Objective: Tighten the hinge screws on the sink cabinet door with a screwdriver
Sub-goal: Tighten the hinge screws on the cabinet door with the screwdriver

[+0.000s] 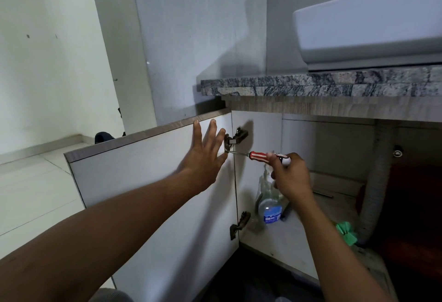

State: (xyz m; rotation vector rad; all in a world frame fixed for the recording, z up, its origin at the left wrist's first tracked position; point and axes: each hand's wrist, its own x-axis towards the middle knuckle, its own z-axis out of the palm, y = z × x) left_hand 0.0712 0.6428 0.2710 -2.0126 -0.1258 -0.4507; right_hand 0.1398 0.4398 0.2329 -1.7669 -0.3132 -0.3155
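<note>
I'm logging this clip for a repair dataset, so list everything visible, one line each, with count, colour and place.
Cabinet door: one, white with wood-grain edge, swung open at left.
Hinges: two, dark metal, upper hinge and lower hinge on the door's inner edge.
Screwdriver: one, red-and-white striped handle, tip at the upper hinge.
Spray bottle: one, clear with blue label, inside the cabinet.
Drain hose: one, grey, corrugated, at right.
Green item: one, on the cabinet floor, unclear what.
Countertop: one, grey speckled stone.
Basin: one, white, on the countertop.
Left hand: open, flat against the door.
Right hand: holding the screwdriver handle.
</note>
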